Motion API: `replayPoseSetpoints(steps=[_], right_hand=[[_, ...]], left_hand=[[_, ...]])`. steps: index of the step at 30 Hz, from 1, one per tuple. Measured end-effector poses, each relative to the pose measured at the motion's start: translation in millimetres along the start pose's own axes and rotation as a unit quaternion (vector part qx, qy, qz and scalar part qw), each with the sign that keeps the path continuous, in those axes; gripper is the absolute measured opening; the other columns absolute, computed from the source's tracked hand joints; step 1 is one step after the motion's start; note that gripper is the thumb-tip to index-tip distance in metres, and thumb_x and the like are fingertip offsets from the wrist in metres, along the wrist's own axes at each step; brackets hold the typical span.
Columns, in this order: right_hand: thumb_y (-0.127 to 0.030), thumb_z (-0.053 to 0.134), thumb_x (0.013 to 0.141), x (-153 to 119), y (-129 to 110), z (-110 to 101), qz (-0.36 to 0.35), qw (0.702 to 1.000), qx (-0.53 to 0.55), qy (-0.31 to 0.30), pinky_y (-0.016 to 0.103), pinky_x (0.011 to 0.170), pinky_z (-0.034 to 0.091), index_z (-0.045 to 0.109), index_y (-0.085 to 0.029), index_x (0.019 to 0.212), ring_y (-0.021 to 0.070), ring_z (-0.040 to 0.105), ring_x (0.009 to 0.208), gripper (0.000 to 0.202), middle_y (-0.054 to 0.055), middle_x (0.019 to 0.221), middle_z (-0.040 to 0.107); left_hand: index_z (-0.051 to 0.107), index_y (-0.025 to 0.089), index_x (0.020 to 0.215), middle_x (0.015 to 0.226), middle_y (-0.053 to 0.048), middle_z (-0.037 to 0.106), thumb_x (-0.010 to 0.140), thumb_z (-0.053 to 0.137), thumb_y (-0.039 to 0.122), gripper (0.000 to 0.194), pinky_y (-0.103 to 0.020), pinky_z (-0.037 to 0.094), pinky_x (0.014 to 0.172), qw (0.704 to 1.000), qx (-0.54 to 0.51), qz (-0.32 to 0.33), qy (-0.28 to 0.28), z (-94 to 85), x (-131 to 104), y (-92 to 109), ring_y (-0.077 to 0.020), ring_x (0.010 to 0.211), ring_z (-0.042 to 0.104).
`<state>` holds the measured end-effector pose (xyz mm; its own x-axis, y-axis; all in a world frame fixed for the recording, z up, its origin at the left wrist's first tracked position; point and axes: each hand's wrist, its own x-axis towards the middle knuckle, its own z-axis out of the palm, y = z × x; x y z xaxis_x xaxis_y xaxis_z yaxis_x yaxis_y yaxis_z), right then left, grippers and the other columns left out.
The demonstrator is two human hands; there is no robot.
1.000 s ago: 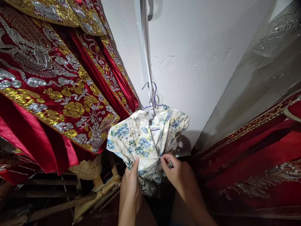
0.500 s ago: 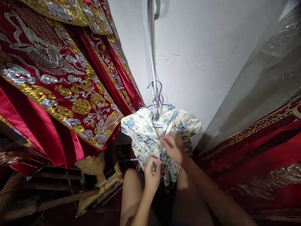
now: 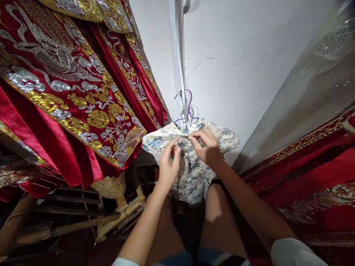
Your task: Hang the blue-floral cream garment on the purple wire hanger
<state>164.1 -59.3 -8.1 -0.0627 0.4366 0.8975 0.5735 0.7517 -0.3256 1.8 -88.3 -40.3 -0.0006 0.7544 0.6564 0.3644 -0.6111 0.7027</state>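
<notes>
A white floral shirt (image 3: 191, 181) in blue and yellow hangs on a purple hanger (image 3: 189, 105) against the wall. Near the shirt's neckline, my right hand (image 3: 206, 146) pinches the collar edge between thumb and fingers. My left hand (image 3: 169, 159) is just left of it, over the upper front of the shirt, with thumb and index finger curved and a gap between their tips. Below the hands the shirt front hangs down between my knees.
Red cloth with gold and silver embroidery (image 3: 98, 118) hangs at the left. Beneath it are a bamboo chair (image 3: 122, 218) and a woven item (image 3: 111, 186). More red fabric (image 3: 318, 173) lies at the right. A white strap (image 3: 180, 55) runs down the wall.
Both hands have moved up from the shirt's middle to its neckline. The front edges, parted before, now meet at the collar. The view has shifted slightly.
</notes>
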Motion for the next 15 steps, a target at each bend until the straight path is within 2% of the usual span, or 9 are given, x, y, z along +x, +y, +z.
replayPoseSetpoints(steps=[3, 5, 7, 11, 15], right_hand=[[-0.021, 0.057, 0.097, 0, 3, -1, -0.011, 1.000, 0.002, -0.002, 0.034, 0.074, 0.052, 0.068, -0.023, 0.088, 0.0201, 0.063, 0.079, 0.015, 0.005, 0.082, 0.072], [-0.022, 0.057, 0.098, -2, 9, 3, -0.025, 1.000, 0.000, 0.009, 0.033, 0.073, 0.054, 0.070, -0.022, 0.089, 0.0193, 0.066, 0.077, 0.016, 0.005, 0.081, 0.074], [-0.022, 0.056, 0.098, -7, 18, 10, -0.037, 0.999, -0.002, 0.024, 0.031, 0.071, 0.055, 0.072, -0.022, 0.091, 0.0182, 0.069, 0.075, 0.018, 0.006, 0.081, 0.076], [-0.021, 0.053, 0.099, -17, 36, 30, -0.065, 0.997, 0.009, 0.028, 0.029, 0.069, 0.058, 0.074, -0.021, 0.095, 0.0172, 0.073, 0.075, 0.022, 0.006, 0.085, 0.080], [-0.020, 0.051, 0.100, -20, 49, 44, -0.066, 0.998, 0.000, -0.018, 0.027, 0.068, 0.057, 0.075, -0.020, 0.095, 0.0174, 0.074, 0.074, 0.024, 0.007, 0.087, 0.080]], left_hand=[[0.067, 0.019, 0.110, 0.099, -0.007, 0.068, 0.101, 0.052, 0.029, 0.020, -0.029, 0.049, 0.081, 0.994, 0.068, 0.085, -0.028, -2.6, 42, 15, -0.0171, 0.088, 0.063], [0.067, 0.017, 0.096, 0.093, -0.006, 0.068, 0.101, 0.052, 0.028, 0.020, -0.028, 0.048, 0.080, 0.987, 0.106, 0.118, -0.023, -1.1, 57, 21, -0.0171, 0.086, 0.062], [0.066, 0.017, 0.091, 0.089, -0.005, 0.067, 0.100, 0.052, 0.027, 0.019, -0.027, 0.047, 0.077, 0.984, 0.122, 0.132, -0.005, 1.3, 63, 22, -0.0165, 0.083, 0.062], [0.065, 0.016, 0.090, 0.082, -0.003, 0.065, 0.099, 0.054, 0.027, 0.018, -0.025, 0.044, 0.070, 0.989, 0.099, 0.104, 0.030, 6.5, 64, 14, -0.0139, 0.072, 0.058], [0.063, 0.017, 0.088, 0.077, -0.001, 0.062, 0.098, 0.055, 0.029, 0.018, -0.024, 0.043, 0.067, 0.995, 0.055, 0.060, 0.054, 12.2, 62, 12, -0.0131, 0.069, 0.056]])
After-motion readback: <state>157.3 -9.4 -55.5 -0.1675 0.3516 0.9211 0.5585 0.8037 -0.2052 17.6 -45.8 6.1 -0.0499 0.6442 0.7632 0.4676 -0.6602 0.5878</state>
